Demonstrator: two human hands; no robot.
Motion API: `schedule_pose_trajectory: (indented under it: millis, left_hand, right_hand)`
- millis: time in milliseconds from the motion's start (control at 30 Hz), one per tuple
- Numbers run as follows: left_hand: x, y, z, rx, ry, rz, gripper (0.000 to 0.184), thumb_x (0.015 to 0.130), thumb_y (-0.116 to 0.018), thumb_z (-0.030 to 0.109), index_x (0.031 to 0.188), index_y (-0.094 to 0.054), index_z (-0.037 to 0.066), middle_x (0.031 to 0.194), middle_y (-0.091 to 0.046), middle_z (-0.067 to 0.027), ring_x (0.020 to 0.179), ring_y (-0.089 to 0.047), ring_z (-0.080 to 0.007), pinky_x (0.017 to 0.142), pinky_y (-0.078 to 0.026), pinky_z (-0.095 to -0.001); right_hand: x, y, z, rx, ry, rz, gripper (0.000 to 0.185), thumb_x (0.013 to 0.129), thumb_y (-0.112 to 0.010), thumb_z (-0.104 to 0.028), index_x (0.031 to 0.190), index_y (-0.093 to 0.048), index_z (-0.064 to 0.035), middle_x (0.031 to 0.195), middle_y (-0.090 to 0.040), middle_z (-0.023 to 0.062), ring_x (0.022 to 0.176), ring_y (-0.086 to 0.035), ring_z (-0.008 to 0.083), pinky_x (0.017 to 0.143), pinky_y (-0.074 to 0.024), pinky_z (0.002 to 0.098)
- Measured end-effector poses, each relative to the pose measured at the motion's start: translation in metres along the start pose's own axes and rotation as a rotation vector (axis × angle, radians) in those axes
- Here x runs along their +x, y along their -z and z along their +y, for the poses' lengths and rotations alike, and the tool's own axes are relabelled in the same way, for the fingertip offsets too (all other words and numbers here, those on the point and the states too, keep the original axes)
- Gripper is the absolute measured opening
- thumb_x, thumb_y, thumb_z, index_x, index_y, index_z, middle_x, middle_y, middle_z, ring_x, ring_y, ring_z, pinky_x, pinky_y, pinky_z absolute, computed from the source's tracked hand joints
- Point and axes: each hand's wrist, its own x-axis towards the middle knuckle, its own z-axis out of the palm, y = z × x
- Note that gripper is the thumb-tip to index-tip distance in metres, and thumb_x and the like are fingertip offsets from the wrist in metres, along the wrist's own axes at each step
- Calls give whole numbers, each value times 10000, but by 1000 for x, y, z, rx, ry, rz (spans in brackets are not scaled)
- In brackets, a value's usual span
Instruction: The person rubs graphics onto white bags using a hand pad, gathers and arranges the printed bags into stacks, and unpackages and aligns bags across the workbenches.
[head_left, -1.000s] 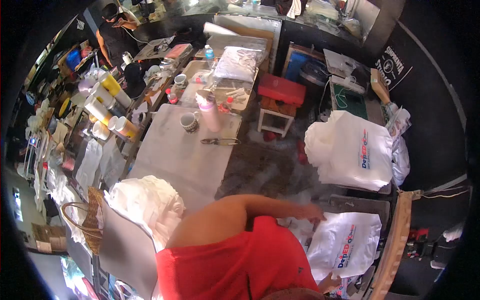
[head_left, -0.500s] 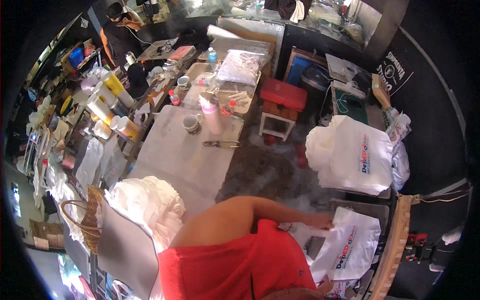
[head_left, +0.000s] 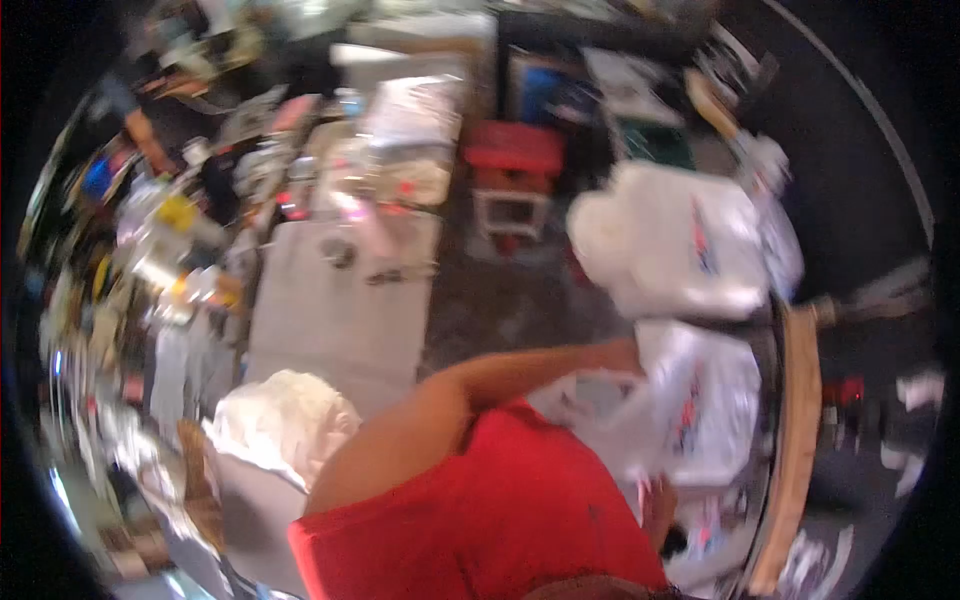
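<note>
While the left hand (head_left: 622, 355) holds a limp, squarish white sheet (head_left: 718, 400), the right hand (head_left: 658, 510) blurs; its grip I cannot tell

We look from a single camera worn on the person's head, facing forward and sharply down. Our view is very wide, rounded, dark at the corners and smeared with blur. Nearest us, along the bottom edge, is the red shirt (head_left: 480, 510); the white sheet (head_left: 718, 395) lies close by at right, the desk (head_left: 340, 325) farther out at left, and the red-topped stool (head_left: 514, 160) farther still, near the top.
</note>
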Motion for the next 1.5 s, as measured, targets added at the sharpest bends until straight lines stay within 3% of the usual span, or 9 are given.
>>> schedule_pose_trajectory:
  millis: [67, 100, 133, 233, 500, 867, 1033, 1200, 1500]
  left_hand:
    - [32, -18, -43, 65, -243, -1, 272, 700, -714, 317, 843, -701, 86, 884, -697, -111, 794, -668, -293, 725, -525, -410]
    - [41, -30, -51, -223, -363, 78, 289, 807, -637, 122, 1081, -642, 32, 829, -678, -92, 705, -651, -153, 552, -513, -350]
    - [41, -20, -30, -152, -151, 135, 242, 815, -604, 53, 1052, -631, 13, 835, -668, -83, 681, -633, -150, 531, -501, -313]
    - [42, 14, 18, -279, 0, 145, 233, 836, -622, 98, 1043, -609, -7, 792, -637, -83, 673, -596, -152, 607, -495, -312]
    - [66, 122, 41, -191, -291, 385, 331, 904, -629, 185, 1149, -590, -35, 770, -591, -37, 693, -540, -103, 654, -462, -265]
    - [152, 279, -55, -884, -162, 688, 168, 890, -592, 91, 1044, -610, 26, 831, -561, 4, 678, -499, -89, 614, -423, -237]
    - [143, 297, -157, -766, -74, 715, 101, 864, -632, 101, 828, -594, 15, 729, -575, -12, 577, -515, -87, 543, -423, -243]
    - [117, 286, -120, -258, 240, 619, 239, 842, -702, 152, 689, -572, 23, 576, -535, -3, 518, -495, -84, 507, -399, -252]
    - [166, 287, -82, -112, 7, 717, 293, 811, -754, 217, 720, -602, -17, 614, -627, -73, 552, -610, -120, 544, -464, -262]
  right_hand:
    - [7, -5, -149, -421, -228, -51, 371, 898, -649, -203, 1174, -563, 28, 1019, -650, 136, 916, -632, 280, 763, -518, 385]
    - [9, -10, -29, 319, -337, 163, 346, 911, -626, -201, 1151, -566, 42, 850, -650, 125, 739, -638, 247, 639, -517, 311]
    - [24, -15, -65, 1001, -771, 342, 324, 918, -607, -175, 1127, -564, 69, 801, -630, 116, 696, -621, 200, 587, -497, 261]
    - [29, -25, -88, 657, -572, 300, 199, 926, -565, -77, 1042, -563, 85, 835, -614, 135, 736, -605, 157, 579, -492, 210]
    - [127, -87, -196, 1474, -491, 292, 267, 938, -544, -30, 1197, -512, 27, 1014, -587, 109, 921, -582, 177, 885, -495, 270]
    - [281, -150, -270, 1116, -396, 228, 420, 864, -695, -204, 1195, -517, -18, 977, -609, 65, 836, -606, 163, 664, -477, 266]
    - [308, -151, -259, 1093, -534, 469, 364, 853, -704, -238, 1097, -538, -26, 943, -616, 64, 744, -594, 149, 570, -459, 262]
    - [327, -116, -241, 1022, -441, 396, 211, 856, -688, -216, 923, -585, -45, 782, -614, 40, 614, -552, 105, 498, -416, 239]
    - [398, -68, -258, 708, -290, 574, 89, 818, -672, -104, 828, -637, -23, 663, -611, 38, 534, -542, 93, 485, -437, 225]
